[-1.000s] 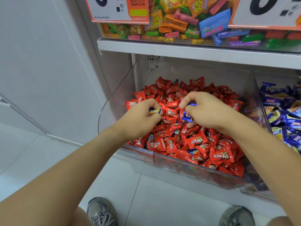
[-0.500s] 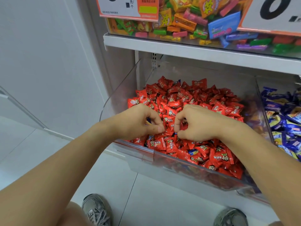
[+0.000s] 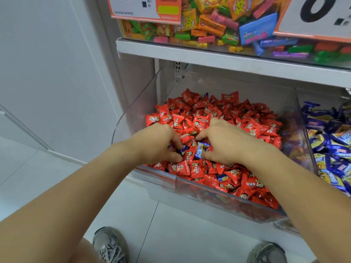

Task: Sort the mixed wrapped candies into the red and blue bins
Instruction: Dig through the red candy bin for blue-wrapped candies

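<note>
Your hands have dropped from mid-pile toward the front of the red bin [image 3: 218, 202], centre frame. Your right hand [image 3: 226, 141] now pinches a newly exposed blue candy [image 3: 201, 149] between thumb and curled fingers; your left hand [image 3: 157, 143] curls around another blue wrapper [image 3: 183, 149]. Both strays belong in the blue bin [image 3: 303, 141], right edge.

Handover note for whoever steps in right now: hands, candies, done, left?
Left hand: curled in the red bin, blue wrappers showing at its fingers.
Right hand: pinching a blue candy on the red pile.
Done: most blue candies lie in the blue bin, at right.
Left: move the held blues over; another stray blue candy sits near the front wall.
</note>
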Available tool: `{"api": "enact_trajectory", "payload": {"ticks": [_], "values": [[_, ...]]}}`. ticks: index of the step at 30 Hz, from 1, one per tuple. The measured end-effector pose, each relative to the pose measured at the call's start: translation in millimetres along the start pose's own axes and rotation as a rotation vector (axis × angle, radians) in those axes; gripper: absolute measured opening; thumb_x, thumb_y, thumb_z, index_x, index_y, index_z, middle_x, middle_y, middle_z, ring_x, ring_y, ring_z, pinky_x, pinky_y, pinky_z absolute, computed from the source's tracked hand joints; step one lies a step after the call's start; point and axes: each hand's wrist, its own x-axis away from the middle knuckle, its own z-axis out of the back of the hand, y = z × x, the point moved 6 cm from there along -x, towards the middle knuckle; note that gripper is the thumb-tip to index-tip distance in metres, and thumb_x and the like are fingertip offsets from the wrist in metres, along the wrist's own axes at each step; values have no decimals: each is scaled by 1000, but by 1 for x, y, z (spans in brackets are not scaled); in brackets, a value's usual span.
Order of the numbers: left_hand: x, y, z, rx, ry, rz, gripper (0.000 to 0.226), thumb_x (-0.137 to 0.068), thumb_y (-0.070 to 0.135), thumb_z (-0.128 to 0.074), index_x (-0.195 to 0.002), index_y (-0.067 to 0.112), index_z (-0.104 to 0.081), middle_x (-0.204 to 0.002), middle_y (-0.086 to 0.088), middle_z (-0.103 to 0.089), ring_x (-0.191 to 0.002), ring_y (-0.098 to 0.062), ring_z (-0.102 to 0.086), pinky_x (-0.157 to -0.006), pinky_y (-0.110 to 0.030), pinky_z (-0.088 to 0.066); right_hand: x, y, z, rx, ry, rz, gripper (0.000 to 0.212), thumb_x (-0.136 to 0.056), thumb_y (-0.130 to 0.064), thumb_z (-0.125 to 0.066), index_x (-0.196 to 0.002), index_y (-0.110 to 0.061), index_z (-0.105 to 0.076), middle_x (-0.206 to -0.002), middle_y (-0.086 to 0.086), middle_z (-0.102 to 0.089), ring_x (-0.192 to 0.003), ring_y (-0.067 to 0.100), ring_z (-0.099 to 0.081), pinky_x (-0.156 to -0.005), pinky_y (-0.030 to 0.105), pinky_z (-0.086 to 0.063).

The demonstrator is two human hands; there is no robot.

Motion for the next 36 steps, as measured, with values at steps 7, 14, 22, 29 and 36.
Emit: {"api": "enact_trajectory", "payload": {"ticks": [7, 14, 22, 29, 36], "values": [[3, -2, -5, -85, -129, 15, 42, -76, 29, -83, -117, 29, -71, -85, 10, -62, -79, -10, -57, -66, -19, -42, 5, 1, 6, -111, 78, -22, 26, -82, -43, -78, -96, -27, -63, -87, -11, -41, -92, 16, -48, -72, 32, -40], [8, -7, 11, 19, 6, 33, 26, -69, 37, -87, -75, 23, -67, -65, 8, -59, -60, -7, -52, -58, -27, -45, 12, 4, 17, -348, 129, 4, 55, -98, -50, -52, -100, 3, -65, -102, 27, -66, -90, 32, -57, -68, 17, -37], [19, -13, 23, 83, 80, 65, 23, -68, 18, -80, -72, 21, -57, -66, 11, -55, -60, -1, -51, -54, -15, -35, 3, -21, 19, -544, 137, 113, 15, -83, -38, -76, -91, -33, -64, -88, -13, -61, -75, 0, -50, -62, 21, -34], [24, -16, 21, 180, 43, 64, 23, -73, 12, -74, -84, 30, -66, -79, 11, -61, -65, -2, -58, -62, -20, -47, -11, -42, -8, -134, -41, 105, 45, -93, -11, -51, -128, -36, -65, -96, -4, -35, -91, 23, -57, -74, 35, -49], [9, -4, 15, 130, 156, 66, 18, -84, 29, -70, -73, 16, -67, -65, 0, -62, -57, -9, -51, -57, -26, -44, -4, -5, 5, -27, 28, -80, 42, -98, -30, -57, -138, -42, -55, -127, 3, -50, -115, 28, -56, -83, 37, -48]]}}
